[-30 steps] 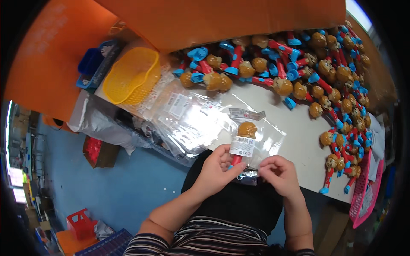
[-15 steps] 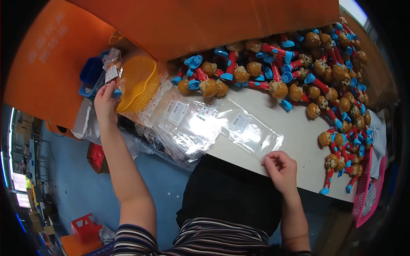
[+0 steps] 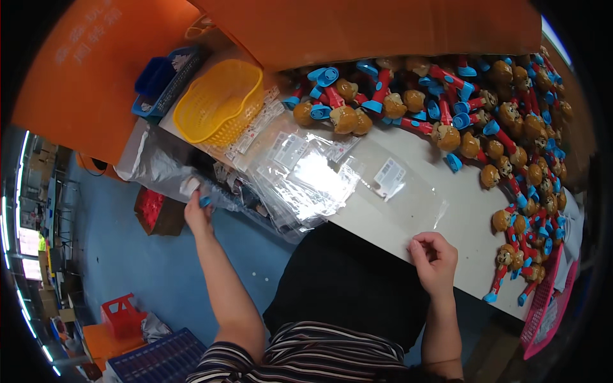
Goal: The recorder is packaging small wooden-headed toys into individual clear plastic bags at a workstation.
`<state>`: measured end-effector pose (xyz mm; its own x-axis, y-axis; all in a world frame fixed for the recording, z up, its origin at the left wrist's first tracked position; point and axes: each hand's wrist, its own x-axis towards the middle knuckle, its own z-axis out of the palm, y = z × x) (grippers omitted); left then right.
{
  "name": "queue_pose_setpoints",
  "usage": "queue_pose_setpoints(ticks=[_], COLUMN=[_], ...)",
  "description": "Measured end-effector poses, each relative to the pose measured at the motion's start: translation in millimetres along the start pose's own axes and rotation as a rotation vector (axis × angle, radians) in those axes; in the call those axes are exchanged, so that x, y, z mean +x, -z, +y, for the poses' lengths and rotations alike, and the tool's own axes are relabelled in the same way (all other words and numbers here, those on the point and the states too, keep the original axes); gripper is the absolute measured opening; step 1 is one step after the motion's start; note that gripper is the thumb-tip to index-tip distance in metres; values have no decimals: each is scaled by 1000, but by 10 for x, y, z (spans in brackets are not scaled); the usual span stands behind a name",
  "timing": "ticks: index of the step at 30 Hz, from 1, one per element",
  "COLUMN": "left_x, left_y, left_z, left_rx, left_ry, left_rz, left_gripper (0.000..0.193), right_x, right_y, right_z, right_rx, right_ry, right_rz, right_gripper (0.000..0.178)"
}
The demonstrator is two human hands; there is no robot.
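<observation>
Toy (image 3: 189,185) is in the L hand (image 3: 199,216), pinched at the fingertips beside grey plastic (image 3: 150,165); blurred & mostly hidden, only a pale patch & blue end show. R hand (image 3: 436,263) is at the desk (image 3: 476,214) edge, fingers curled in to the thumb, nr clear bag (image 3: 418,201); can't tell if they grip its edge.

Bag's white label (image 3: 389,175) has dark print, too small to read. Bag stack (image 3: 290,198) next to it carries similar labels, partly lost in glare. Pale lettering runs on the orange panel (image 3: 51,83), upper L.

Desk is whitish, w/ toy pile (image 3: 445,136) at back & R, plus yellow basket (image 3: 217,105) on L. Pink basket (image 3: 536,316) at far R is partly cut off by the dark rim. Floor (image 3: 121,236) is blue; red stool (image 3: 121,316) lower L. Room beyond, far L, is warped, hard to make out.
</observation>
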<state>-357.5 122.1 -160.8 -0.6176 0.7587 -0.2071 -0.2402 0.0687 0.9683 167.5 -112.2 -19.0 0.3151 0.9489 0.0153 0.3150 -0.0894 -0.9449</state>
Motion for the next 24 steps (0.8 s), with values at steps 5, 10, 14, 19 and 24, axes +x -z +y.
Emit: queue_pose_setpoints(ticks=[5, 10, 14, 19, 24], left_x=[-363, -1661, -3066, -3795, -3840], left_y=[-668, -1241, -1913, -2525, -2557], left_z=[58, 872, 865, 363, 398], left_rx=[308, -32, 330, 422, 443], left_ry=[-105, -699, -655, -752, -667], left_rz=[-34, -155, -880, -1279, -1134], left_gripper=[59, 24, 24, 30, 30], right_x=[17, 227, 529, 670, 460], right_y=[26, 197, 266, 295, 365], right_z=[114, 0, 196, 27, -104], right_rx=[224, -163, -783, -706, 434], right_ry=[-89, 45, 222, -138, -398], right_rz=[222, 487, 653, 480, 32], right_gripper=[12, 18, 30, 35, 18])
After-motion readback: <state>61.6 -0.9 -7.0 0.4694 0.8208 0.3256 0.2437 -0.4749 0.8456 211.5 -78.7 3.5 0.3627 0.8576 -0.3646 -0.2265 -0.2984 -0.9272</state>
